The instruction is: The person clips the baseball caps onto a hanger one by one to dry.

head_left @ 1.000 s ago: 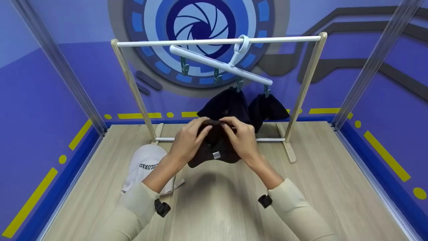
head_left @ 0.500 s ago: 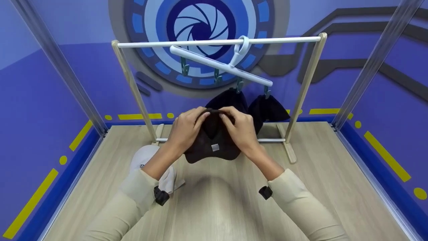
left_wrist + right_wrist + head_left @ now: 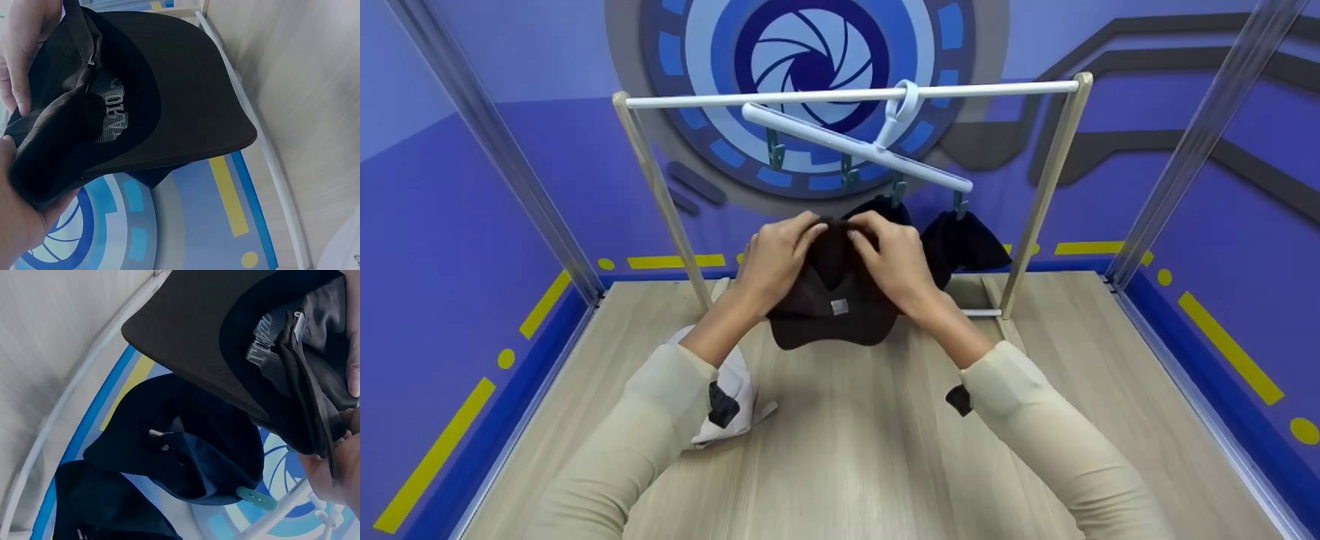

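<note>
A dark brown baseball cap (image 3: 834, 330) hangs from both hands in front of the drying rack, its brim downward. My left hand (image 3: 771, 262) pinches the cap's upper edge from the left, and my right hand (image 3: 898, 262) pinches it close by on the right. In the left wrist view, the cap's inside shows pale stitched lettering (image 3: 115, 115) and a back strap. Just above the hands, a light blue hanger (image 3: 840, 139) carries several green clips (image 3: 850, 174). Two black caps (image 3: 185, 433) hang from the clips on its right side; the left clips hold nothing.
A white cap (image 3: 731, 386) lies on the wooden table (image 3: 840, 465), partly covered by the left forearm. The rack has a white top bar (image 3: 682, 101) and wooden side posts (image 3: 1054, 172). A patterned blue wall (image 3: 1185, 210) encloses the back and sides.
Both hands have lifted the brown cap up toward the hanger and away from me. It now overlaps more of the nearer black cap. The hanger has barely moved.
</note>
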### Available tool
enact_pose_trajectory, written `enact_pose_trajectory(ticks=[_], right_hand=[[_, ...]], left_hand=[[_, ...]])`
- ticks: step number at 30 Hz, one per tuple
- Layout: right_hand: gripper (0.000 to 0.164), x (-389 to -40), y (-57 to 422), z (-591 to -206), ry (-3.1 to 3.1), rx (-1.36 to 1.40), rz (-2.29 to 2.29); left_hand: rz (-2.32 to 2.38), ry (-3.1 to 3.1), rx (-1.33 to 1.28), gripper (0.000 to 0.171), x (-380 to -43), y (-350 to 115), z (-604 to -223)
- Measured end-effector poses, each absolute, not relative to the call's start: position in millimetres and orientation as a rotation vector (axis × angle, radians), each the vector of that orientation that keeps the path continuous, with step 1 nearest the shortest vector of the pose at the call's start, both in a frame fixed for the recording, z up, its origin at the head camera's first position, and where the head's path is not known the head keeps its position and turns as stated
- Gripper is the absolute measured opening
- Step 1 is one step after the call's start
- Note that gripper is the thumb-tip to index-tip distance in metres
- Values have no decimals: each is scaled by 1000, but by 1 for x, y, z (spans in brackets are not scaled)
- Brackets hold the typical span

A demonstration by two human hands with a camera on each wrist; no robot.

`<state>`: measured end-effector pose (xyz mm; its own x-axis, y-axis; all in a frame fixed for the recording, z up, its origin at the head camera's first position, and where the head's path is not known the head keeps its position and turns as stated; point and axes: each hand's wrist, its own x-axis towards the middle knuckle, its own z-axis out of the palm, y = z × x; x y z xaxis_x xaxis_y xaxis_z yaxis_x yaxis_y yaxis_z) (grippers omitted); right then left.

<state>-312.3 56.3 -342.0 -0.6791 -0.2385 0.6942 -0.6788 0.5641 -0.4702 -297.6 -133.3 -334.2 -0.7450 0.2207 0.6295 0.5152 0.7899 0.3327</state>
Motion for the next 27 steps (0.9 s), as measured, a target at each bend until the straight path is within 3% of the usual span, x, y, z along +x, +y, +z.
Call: enact_pose_trajectory(ticks=[14, 27], right_hand=[[24, -334, 50, -319, -2422, 647, 1065], [22, -355, 33, -302, -2361, 275, 1307]], left_hand=[[-670, -2501, -485, 31, -326, -136, -318], [-641, -2585, -447, 30, -344, -135, -317]])
